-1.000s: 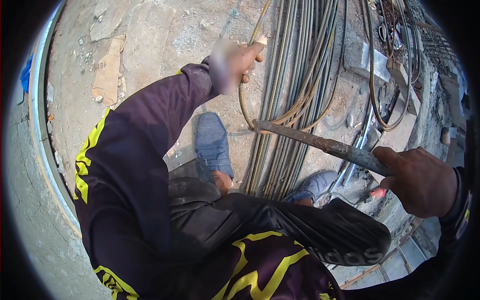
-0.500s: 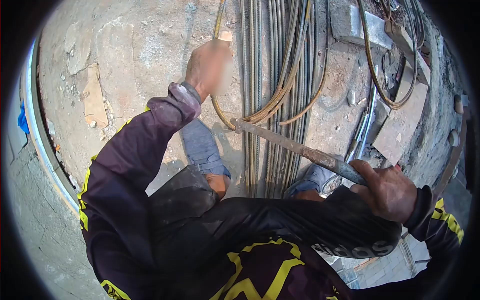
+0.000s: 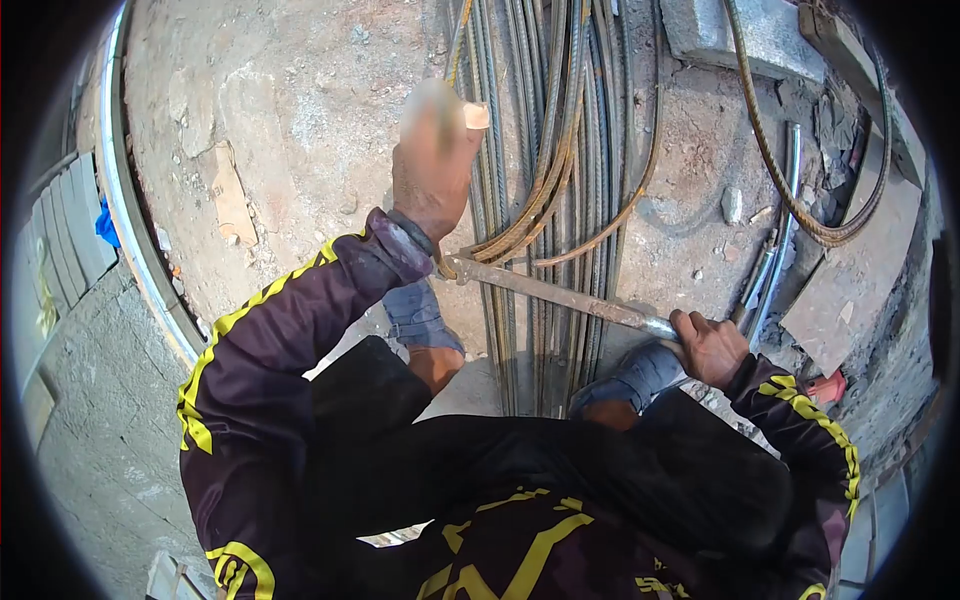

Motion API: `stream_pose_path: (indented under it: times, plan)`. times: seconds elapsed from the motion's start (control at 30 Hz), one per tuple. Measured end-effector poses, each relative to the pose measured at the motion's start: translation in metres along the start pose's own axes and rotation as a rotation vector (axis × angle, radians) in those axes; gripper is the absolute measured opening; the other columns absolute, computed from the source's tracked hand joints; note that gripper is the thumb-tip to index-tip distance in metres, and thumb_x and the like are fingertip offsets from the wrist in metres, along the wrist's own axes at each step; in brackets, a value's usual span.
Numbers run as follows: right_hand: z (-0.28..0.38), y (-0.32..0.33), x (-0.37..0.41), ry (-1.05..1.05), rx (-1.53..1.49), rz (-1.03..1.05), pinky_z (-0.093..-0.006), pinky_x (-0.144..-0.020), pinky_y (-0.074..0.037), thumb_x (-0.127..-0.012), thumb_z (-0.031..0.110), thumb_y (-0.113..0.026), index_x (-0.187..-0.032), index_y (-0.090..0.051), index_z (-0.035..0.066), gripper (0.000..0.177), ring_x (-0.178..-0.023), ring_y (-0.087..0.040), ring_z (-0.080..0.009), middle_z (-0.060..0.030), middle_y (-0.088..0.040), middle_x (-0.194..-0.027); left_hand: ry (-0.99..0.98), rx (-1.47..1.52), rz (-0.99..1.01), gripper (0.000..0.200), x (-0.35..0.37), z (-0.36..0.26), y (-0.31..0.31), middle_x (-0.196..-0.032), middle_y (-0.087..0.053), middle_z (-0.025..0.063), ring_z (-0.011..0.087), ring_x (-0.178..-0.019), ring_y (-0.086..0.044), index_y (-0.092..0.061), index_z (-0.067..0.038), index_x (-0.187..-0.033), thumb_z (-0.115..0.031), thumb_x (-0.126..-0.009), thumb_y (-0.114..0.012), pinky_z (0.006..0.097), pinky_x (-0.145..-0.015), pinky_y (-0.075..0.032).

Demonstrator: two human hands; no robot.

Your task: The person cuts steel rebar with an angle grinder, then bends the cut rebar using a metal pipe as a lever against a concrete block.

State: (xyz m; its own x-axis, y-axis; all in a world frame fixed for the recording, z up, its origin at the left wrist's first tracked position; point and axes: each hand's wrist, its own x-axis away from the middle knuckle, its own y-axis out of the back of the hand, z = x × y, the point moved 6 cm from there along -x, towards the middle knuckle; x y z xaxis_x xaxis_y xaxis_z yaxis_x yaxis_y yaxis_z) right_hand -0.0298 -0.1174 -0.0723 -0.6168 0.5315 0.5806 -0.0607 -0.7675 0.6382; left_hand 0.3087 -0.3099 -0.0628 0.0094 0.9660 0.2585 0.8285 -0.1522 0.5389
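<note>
My left hand (image 3: 432,165) grips a thin bent steel rod (image 3: 462,50) that runs up and away beside a bundle of long rebar (image 3: 540,130) lying on the ground. My right hand (image 3: 708,345) is closed around the handle end of a rusty metal bending bar (image 3: 560,295). The bar's far tip hooks the rod just below my left wrist, where the rod curves sharply. Both feet in blue-grey shoes (image 3: 425,315) stand on either side of the rebar bundle.
Rough concrete ground with stones and a scrap of cardboard (image 3: 232,195) lies to the left. A curved metal rim (image 3: 135,200) borders it. Concrete blocks (image 3: 735,35), a looped rusty rod (image 3: 800,200) and a slab (image 3: 860,270) sit at right.
My right hand has drawn the bar's handle down and closer to my body. My left hand has slid along the rod nearer the hooked bend. The view has shifted over the rebar.
</note>
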Motion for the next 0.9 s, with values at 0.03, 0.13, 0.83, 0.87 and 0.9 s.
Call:
stream_pose_path:
  times: [0.03, 0.13, 0.83, 0.87, 0.9]
  plan:
    - [-0.001, -0.016, -0.003, -0.012, 0.007, -0.028, -0.0432, -0.052, -0.053, -0.095, 0.033, -0.06, -0.114, -0.051, 0.006, 0.034, -0.065, -0.068, -0.0326, -0.0132, -0.06, -0.079, -0.056, -0.103, -0.047, 0.048, 0.0, 0.003, -0.004, -0.088, -0.06, 0.0142, 0.0274, -0.082, -0.057, -0.061, 0.0, -0.105, -0.047, -0.098, -0.055, 0.0395, -0.075, -0.046]
    - [-0.015, -0.031, -0.017, -0.021, 0.02, -0.125, -0.0437, -0.057, -0.054, -0.092, 0.026, -0.06, -0.116, -0.049, 0.01, 0.031, -0.071, -0.068, -0.0328, -0.0133, -0.059, -0.081, -0.174, -0.227, -0.135, 0.043, -0.005, -0.004, -0.007, -0.1, -0.061, 0.0159, 0.0322, -0.097, -0.055, -0.062, -0.002, -0.109, -0.043, -0.099, -0.053, 0.043, -0.087, -0.042]
    - [0.012, 0.09, 0.067, 0.046, -0.352, 0.029, -0.0521, -0.067, -0.048, -0.091, 0.029, -0.066, -0.108, -0.057, -0.001, 0.036, -0.074, -0.063, -0.0457, -0.0255, -0.061, -0.07, 0.325, 0.676, 0.098, 0.031, 0.029, -0.052, 0.008, -0.059, -0.028, -0.0084, 0.0036, -0.044, -0.023, -0.052, -0.009, -0.107, -0.039, -0.103, -0.045, 0.024, -0.04, -0.02]
    - [0.012, 0.094, 0.074, 0.041, -0.372, 0.055, -0.052, -0.066, -0.048, -0.091, 0.03, -0.066, -0.106, -0.058, -0.001, 0.035, -0.073, -0.063, -0.0455, -0.0258, -0.061, -0.07, 0.332, 0.707, 0.11, 0.031, 0.035, -0.057, 0.005, -0.059, -0.029, -0.0082, 0.0036, -0.044, -0.023, -0.053, -0.009, -0.107, -0.039, -0.103, -0.045, 0.0241, -0.04, -0.02]
    - [0.01, 0.098, 0.079, 0.023, -0.341, 0.028, -0.0519, -0.065, -0.048, -0.091, 0.032, -0.066, -0.1, -0.06, 0.0, 0.034, -0.073, -0.063, -0.0453, -0.0259, -0.06, -0.069, 0.302, 0.633, 0.092, 0.033, 0.037, -0.063, -0.002, -0.06, -0.031, -0.0083, 0.0029, -0.045, -0.025, -0.053, -0.009, -0.107, -0.041, -0.102, -0.046, 0.0241, -0.041, -0.02]
